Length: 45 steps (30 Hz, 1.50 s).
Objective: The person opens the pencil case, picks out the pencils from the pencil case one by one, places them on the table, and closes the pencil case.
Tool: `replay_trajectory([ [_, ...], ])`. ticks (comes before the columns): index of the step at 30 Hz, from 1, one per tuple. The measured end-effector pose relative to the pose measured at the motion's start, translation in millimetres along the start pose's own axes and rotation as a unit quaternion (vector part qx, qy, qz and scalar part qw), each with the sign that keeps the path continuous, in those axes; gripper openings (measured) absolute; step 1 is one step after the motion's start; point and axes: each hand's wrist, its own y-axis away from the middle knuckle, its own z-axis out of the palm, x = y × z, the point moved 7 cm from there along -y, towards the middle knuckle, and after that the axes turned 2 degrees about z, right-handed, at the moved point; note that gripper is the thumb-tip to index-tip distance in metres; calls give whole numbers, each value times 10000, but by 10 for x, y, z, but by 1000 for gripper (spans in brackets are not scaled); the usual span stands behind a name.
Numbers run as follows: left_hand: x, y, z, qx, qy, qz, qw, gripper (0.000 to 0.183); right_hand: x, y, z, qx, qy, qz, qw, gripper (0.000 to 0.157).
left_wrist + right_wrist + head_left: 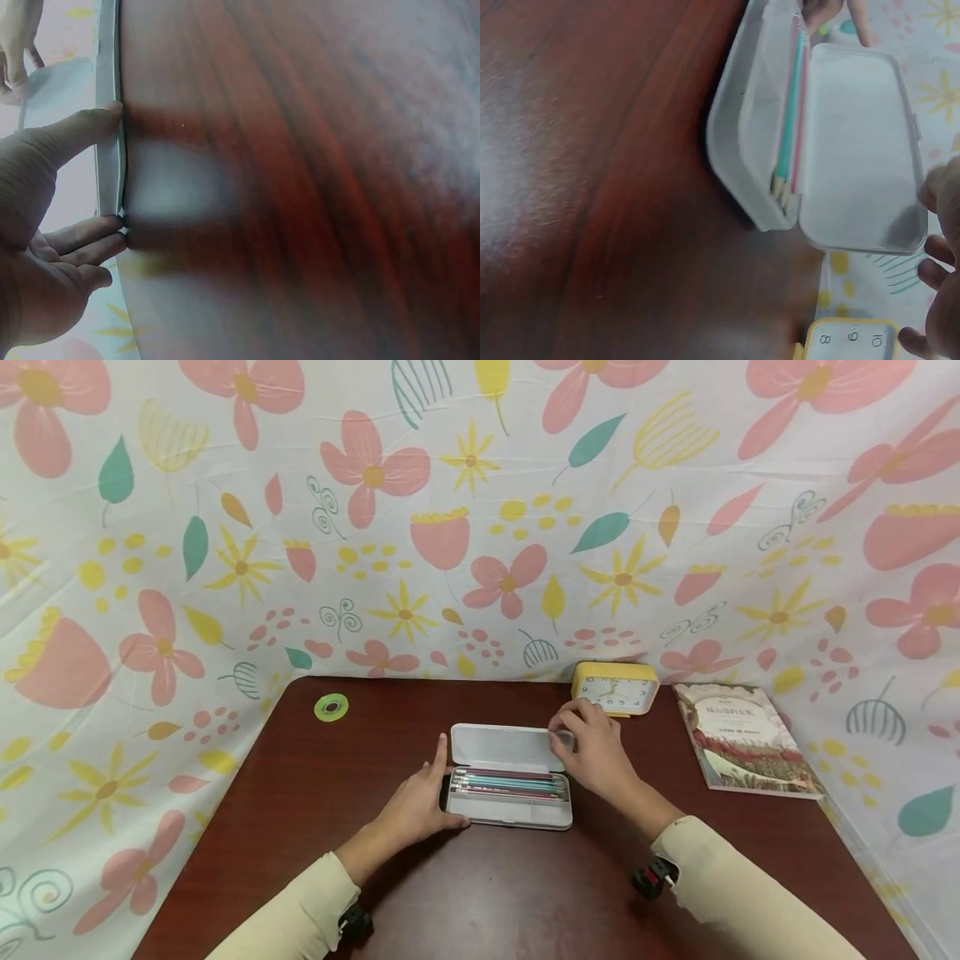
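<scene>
A white pencil case [510, 812] lies on the table with its lid [498, 747] raised at the back. Several pencils [510, 782], red and teal, lie side by side in its rear part; the front part has a divider. My left hand [412, 806] holds the case at its left end, thumb at the front edge and fingers by the left side. In the left wrist view, the thumb [90, 127] presses on the case's front wall [109, 172]. At the lid's right corner, my right hand [596, 752] pinches the edge between thumb and fingers [934, 187].
Behind my right hand stands a yellow alarm clock [617, 687]. A book [746, 739] lies at the table's right. A green roll of tape [331, 707] is at the back left. Flowered cloth [450, 527] hangs behind the dark wooden table [465, 902].
</scene>
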Motion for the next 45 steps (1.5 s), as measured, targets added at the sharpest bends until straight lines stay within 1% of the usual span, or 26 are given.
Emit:
replay_trajectory([
  [2,-3,3,0,-27,7,-40,10000,145,26,26,4,123,116,-69,9998,11],
  [3,-4,3,0,-42,9,-61,10000,144,39,41,12,121,193,-82,9997,17],
  [4,-1,4,-3,-36,8,-53,10000,144,54,58,25,85,281,-98,9995,26],
  [6,4,6,-6,-46,21,-59,10000,144,85,95,69,-135,512,-118,9985,49],
  [9,12,8,-11,-45,52,-50,10000,144,141,161,161,-762,782,16,9940,97],
  [11,15,11,-10,-54,62,-46,10000,143,174,205,231,-1236,805,114,9890,124],
  [13,14,11,-7,-53,37,-15,10000,143,194,252,302,-1705,686,199,9828,141],
  [15,13,11,-1,-59,-24,25,10000,143,212,299,375,-2084,504,203,9765,151],
  [18,9,5,-4,-47,-111,74,9999,142,247,343,470,-2481,254,174,9683,156],
  [24,17,2,-14,-26,-120,136,9998,134,367,363,613,-2830,85,125,9590,158],
  [29,2,-6,-9,-37,-199,238,9995,116,415,360,666,-3090,31,165,9509,156],
  [32,-12,-21,-5,-106,-371,334,9987,105,415,357,670,-3200,15,213,9472,154],
  [35,-27,-52,10,-257,-559,495,9969,102,410,356,676,-3291,13,269,9439,153],
  [38,-47,-94,21,-479,-628,595,9951,105,418,360,685,-3382,54,326,9405,152],
  [41,-75,-138,20,-727,-569,568,9941,109,426,362,688,-3416,102,333,9392,151],
  [45,-109,-181,18,-977,-479,426,9931,116,429,368,681,-3410,86,348,9394,150],
])
